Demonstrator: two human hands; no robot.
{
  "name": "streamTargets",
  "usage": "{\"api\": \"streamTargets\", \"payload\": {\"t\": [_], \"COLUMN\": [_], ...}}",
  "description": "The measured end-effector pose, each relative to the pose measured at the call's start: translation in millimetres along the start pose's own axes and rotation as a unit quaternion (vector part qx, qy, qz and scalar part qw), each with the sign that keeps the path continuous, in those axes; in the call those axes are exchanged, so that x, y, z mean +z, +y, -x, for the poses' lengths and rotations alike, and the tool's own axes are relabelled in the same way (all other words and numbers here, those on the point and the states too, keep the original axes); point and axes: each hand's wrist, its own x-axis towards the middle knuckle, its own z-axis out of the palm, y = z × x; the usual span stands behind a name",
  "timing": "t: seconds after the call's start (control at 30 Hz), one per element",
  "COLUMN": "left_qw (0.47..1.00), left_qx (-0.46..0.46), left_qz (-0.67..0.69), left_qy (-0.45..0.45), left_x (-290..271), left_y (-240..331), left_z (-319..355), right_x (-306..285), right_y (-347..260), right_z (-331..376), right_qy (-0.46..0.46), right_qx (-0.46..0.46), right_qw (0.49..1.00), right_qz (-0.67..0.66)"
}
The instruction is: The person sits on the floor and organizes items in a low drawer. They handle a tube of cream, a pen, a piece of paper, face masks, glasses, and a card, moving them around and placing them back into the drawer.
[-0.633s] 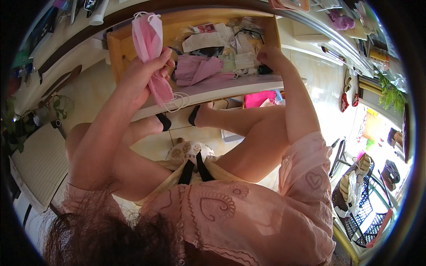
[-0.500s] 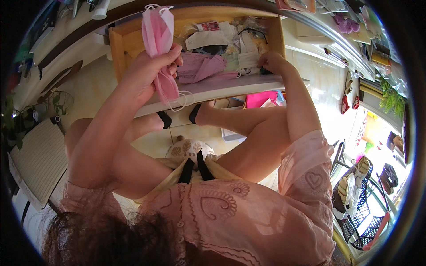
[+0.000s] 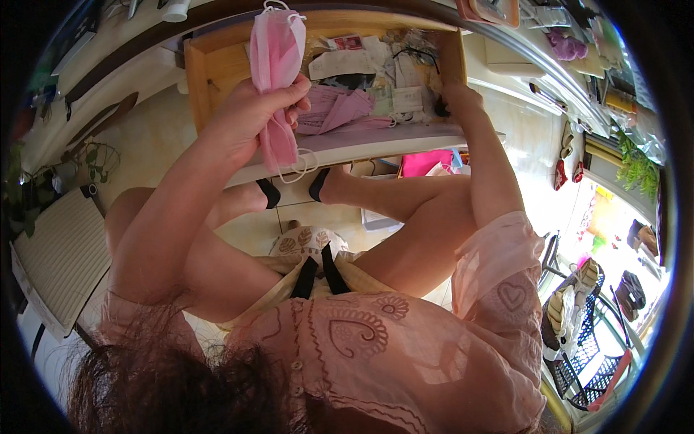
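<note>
My left hand (image 3: 262,110) has moved to the right with its bunch of pink masks (image 3: 277,58), and my right hand (image 3: 463,103) has slid over to the right side of the drawer (image 3: 210,81). The drawer is the biggest thing by my hands. It is wood inside, with a pale front, and it is pulled open past my knees. Next comes the bunch. My left fingers and thumb are wrapped around its middle, so I am holding it. Its top end is over the drawer, and its bottom end hangs over the front edge. Some more pink masks (image 3: 338,110) lie in the drawer near the front, to the right of my bunch. Behind them is a white paper (image 3: 340,64). A bright pink thing (image 3: 425,163) shows below the drawer. A little red and white card (image 3: 348,43) is at the back, by the paper. A small black thing (image 3: 441,108) is by my right fingers. They are curled, but I can't tell if they hold it. The thinnest bits are my bunch's white loops (image 3: 316,160).
</note>
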Motion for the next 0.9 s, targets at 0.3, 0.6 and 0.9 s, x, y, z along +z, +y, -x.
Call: {"api": "streamTargets", "payload": {"t": [0.3,0.6,0.9], "left_qw": [1.000,0.994,0.986], "left_qx": [0.004,0.055,0.054], "left_qz": [-0.007,0.071,0.145], "left_qy": [-0.009,-0.064,-0.055], "left_x": [7,13,24], "left_y": [3,10,30], "left_z": [3,11,38], "right_x": [-32,-104,-124], "right_y": [29,-65,-121], "right_z": [41,150,169], "right_qy": [0.130,0.001,0.065], "right_qx": [-0.152,-0.238,-0.327], "right_qw": [0.935,0.608,0.699], "right_qz": [-0.294,-0.758,-0.633]}}
